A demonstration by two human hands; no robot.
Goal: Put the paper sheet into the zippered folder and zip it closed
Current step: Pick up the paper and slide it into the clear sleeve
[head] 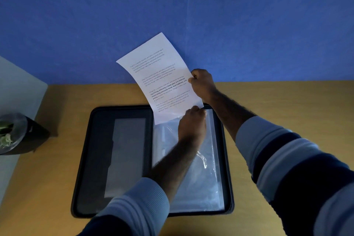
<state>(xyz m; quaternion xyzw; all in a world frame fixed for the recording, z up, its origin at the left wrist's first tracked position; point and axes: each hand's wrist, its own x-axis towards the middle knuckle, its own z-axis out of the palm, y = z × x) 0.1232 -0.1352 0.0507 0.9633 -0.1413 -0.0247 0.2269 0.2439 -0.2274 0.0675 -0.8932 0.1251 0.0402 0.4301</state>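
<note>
The black zippered folder (86, 159) lies open and flat on the wooden table. Its right half holds clear plastic sleeves (203, 184); its left half has a grey pocket. A white printed paper sheet (161, 76) stands upright and curved above the folder's far right edge, its lower end at the top of the sleeves. My right hand (203, 84) pinches the sheet's right edge. My left hand (191, 124) grips the top edge of a plastic sleeve right at the sheet's bottom corner.
A dark pot with a green plant (17, 134) stands at the table's left edge. A blue wall (191, 5) rises directly behind the table (277, 97). A pale panel stands at the far left.
</note>
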